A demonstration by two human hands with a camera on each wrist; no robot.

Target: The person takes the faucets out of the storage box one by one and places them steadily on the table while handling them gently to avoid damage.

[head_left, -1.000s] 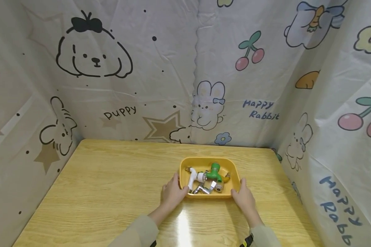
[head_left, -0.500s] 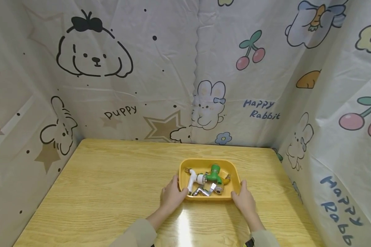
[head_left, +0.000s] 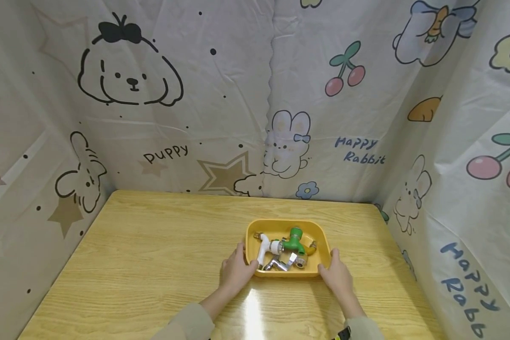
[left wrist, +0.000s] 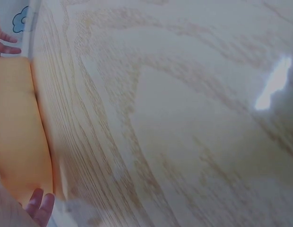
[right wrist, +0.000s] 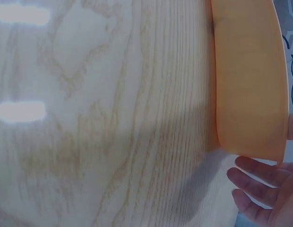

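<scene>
A yellow plastic tray sits low on the table, its base seemingly at the wood. My left hand grips its left end, thumb at the rim near the front corner. On the opposite end my right hand holds on the same way; in the right wrist view its fingers curve beneath the tray's corner. Inside lie several taps: a white tap at left, a green tap toward the back, and a chrome tap in front. A yellow piece is partly hidden behind the green one.
The wooden table extends to the left and in front of the tray. Printed fabric hangs along the back and both sides. A dark band shows at the right wrist.
Both hands have drawn the tray slightly toward the person, mostly in the first half second. The grip and the taps inside look the same.
</scene>
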